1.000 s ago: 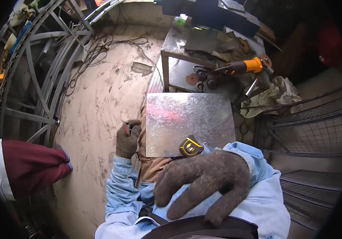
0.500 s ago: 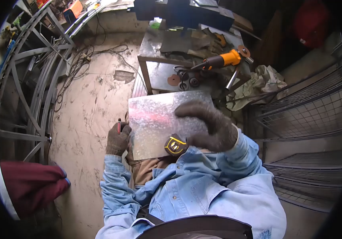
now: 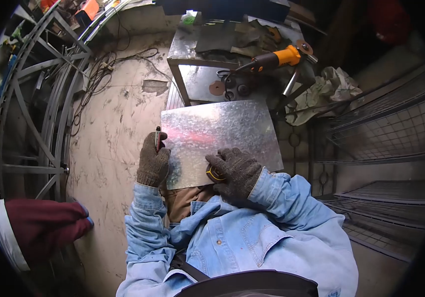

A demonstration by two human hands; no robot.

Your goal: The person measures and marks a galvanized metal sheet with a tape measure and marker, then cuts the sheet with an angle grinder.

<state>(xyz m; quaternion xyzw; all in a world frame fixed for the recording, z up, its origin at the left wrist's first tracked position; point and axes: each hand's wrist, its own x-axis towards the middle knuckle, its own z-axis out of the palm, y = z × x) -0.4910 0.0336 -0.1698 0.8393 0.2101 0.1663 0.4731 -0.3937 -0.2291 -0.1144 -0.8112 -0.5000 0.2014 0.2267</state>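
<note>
I wear dark grey knitted gloves on my left hand (image 3: 153,163) and right hand (image 3: 235,171), a faded light-blue denim shirt with buttons and stitched seams, and tan trousers.

The right hand (image 3: 236,171) covers almost all of the tape measure (image 3: 214,174); only a small yellow and black part shows. The marker (image 3: 158,138) in the left hand (image 3: 153,162) is mostly hidden by the fingers (image 3: 149,148). The near edge of the metal sheet (image 3: 220,136) lies under both hands. A person (image 3: 34,222) at the left is cut by the picture's edge.
</note>
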